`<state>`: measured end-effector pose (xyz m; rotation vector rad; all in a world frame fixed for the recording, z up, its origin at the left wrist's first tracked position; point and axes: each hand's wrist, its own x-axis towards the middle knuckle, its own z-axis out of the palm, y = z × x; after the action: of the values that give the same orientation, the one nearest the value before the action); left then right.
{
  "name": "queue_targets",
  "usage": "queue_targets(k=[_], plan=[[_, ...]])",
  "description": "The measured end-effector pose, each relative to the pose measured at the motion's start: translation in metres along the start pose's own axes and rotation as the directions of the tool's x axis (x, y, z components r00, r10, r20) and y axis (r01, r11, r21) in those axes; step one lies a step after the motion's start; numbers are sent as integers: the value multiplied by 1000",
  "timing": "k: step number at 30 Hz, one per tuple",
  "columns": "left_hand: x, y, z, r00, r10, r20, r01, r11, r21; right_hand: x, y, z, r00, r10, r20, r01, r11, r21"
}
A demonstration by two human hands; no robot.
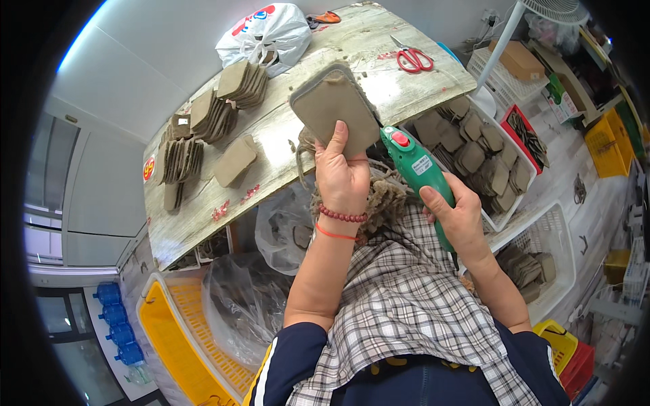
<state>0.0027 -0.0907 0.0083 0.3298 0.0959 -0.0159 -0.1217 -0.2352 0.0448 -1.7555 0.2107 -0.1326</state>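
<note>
pale wooden table (284,128), stacked tan fabric pieces (213,115), red scissors (413,59), white plastic bag (267,30)

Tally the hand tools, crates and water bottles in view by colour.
Green handheld cutter, in the right hand: 1
Red-handled scissors: 1
Yellow crates: 3
White baskets: 3
Blue water bottles: 4
Total: 12

A pale wood-grain table (284,128) runs across the middle — red scissors (414,59) and a white plastic bag (267,30) sit at its far end. White wall (156,54) behind, window (47,183) at left. White baskets (558,237) to the right, a yellow crate (172,338) below, blue water bottles (118,325) on the floor.
</note>
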Motion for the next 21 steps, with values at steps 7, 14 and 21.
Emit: queue_targets(k=[7,14,21], plan=[[-18,-14,-7,994,-109,-6,109,993,41,7,-6,-6,999,9,-43,-9,1000,-22],[-32,-15,-19,980,-197,27,193,975,114,13,-15,-14,999,12,-30,-12,1000,4],[-20,16,-33,945,-308,112,261,914,310,12,-20,-39,994,79,80,-80,997,9]])
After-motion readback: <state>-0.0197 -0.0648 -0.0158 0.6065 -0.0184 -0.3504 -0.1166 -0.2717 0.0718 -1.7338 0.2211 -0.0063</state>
